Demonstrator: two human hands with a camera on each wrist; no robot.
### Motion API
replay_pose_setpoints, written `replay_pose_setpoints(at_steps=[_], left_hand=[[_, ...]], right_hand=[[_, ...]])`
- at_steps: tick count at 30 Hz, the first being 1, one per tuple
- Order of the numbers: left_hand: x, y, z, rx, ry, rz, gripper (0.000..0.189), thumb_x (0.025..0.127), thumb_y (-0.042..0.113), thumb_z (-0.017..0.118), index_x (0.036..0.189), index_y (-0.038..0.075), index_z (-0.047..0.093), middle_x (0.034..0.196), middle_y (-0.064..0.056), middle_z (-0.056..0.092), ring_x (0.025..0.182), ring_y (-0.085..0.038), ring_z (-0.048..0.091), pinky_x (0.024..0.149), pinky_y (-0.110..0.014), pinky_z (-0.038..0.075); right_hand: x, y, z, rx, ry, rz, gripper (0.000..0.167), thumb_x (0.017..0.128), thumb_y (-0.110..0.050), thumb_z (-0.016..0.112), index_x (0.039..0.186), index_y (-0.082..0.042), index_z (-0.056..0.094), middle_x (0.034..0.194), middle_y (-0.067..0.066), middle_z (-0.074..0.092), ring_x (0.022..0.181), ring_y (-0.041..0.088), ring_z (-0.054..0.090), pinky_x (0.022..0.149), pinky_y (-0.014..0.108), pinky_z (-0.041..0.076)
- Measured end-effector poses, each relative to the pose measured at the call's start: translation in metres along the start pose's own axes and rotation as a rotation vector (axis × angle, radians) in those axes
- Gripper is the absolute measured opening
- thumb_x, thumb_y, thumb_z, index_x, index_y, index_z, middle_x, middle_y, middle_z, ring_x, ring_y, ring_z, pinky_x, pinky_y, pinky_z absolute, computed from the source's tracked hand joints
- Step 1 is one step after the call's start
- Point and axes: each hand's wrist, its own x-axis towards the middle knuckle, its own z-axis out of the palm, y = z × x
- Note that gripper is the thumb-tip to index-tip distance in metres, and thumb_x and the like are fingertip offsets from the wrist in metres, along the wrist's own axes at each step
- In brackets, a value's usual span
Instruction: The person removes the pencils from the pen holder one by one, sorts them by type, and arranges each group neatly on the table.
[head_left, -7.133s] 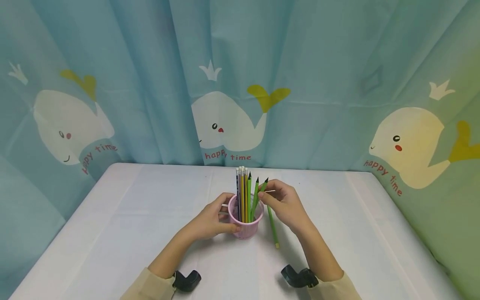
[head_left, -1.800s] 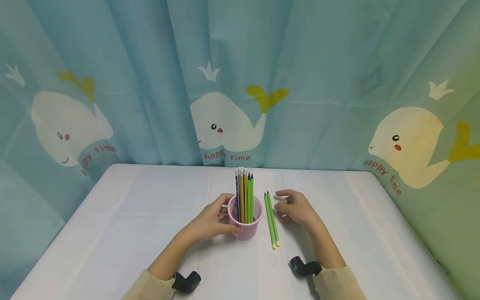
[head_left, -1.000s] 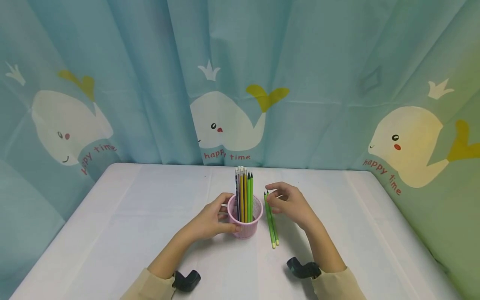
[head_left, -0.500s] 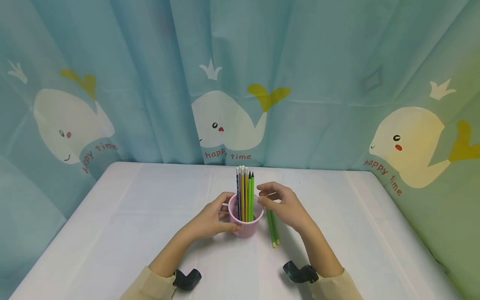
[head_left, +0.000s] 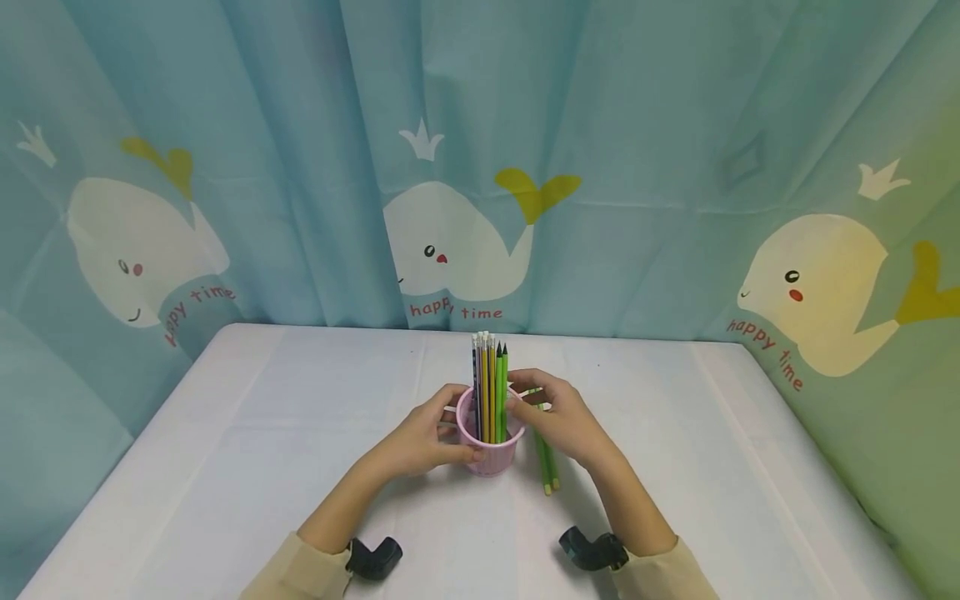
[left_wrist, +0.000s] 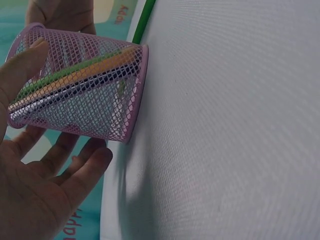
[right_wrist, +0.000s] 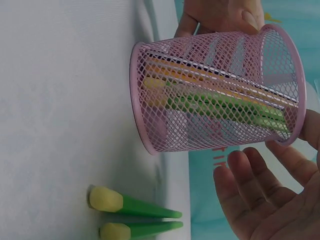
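A pink mesh pencil cup [head_left: 491, 462] stands upright on the table. My left hand [head_left: 420, 439] holds its left side, thumb on the near wall and fingers round the back. Inside are yellow pencils [head_left: 485, 392] and dark-patterned ones with white erasers up, plus two green pencils [head_left: 502, 396] with black tips up. My right hand [head_left: 564, 421] is at the cup's right rim, its thumb by the green pencils; its fingers look loosely bent, and whether they touch a pencil is hard to see. Two more green pencils [right_wrist: 145, 207] lie side by side on the table, partly hidden below that hand.
A white tabletop [head_left: 300, 392] extends around the cup on all sides. Behind it hangs a blue-green curtain [head_left: 637, 275] printed with whales. Black camera mounts [head_left: 375, 559] sit at both wrists, near the beige sleeves [head_left: 303, 571].
A leaning green pencil has left the cup, and a second now lies on the table. My right hand has since moved left from beside those pencils to the cup's rim. My left hand stays put.
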Motion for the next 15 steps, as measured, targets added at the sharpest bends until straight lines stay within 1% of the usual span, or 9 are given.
replay_pose_setpoints(at_steps=[5,9,15], left_hand=[[0.0000,-0.0005,-0.0002,0.001,-0.001,0.003,0.077,0.077,0.010,0.084,0.140,0.009,0.040,0.138,-0.011,0.053,0.120,-0.029,0.061,0.104,-0.037,0.051],[-0.0005,-0.0008,-0.0001,0.003,-0.005,0.009,0.077,0.077,0.010,0.084,0.140,0.009,0.040,0.138,-0.012,0.052,0.119,-0.030,0.061,0.104,-0.037,0.051],[-0.0008,-0.0009,0.0001,0.009,-0.006,0.009,0.077,0.078,0.010,0.084,0.140,0.009,0.040,0.138,-0.012,0.053,0.120,-0.030,0.061,0.104,-0.036,0.051]], right_hand=[[0.0002,0.0016,0.0038,-0.005,-0.012,0.006,0.039,0.093,-0.028,0.070,0.130,-0.018,0.063,0.127,0.005,0.065,0.107,0.026,0.062,0.084,0.040,0.057],[0.0001,0.0034,0.0051,-0.003,-0.014,-0.006,0.036,0.094,-0.030,0.070,0.127,-0.018,0.065,0.126,0.004,0.066,0.107,0.026,0.062,0.084,0.040,0.057],[0.0002,0.0044,0.0048,0.040,0.026,-0.043,0.029,0.095,-0.028,0.069,0.121,-0.016,0.067,0.119,0.007,0.068,0.105,0.026,0.064,0.080,0.036,0.057]])
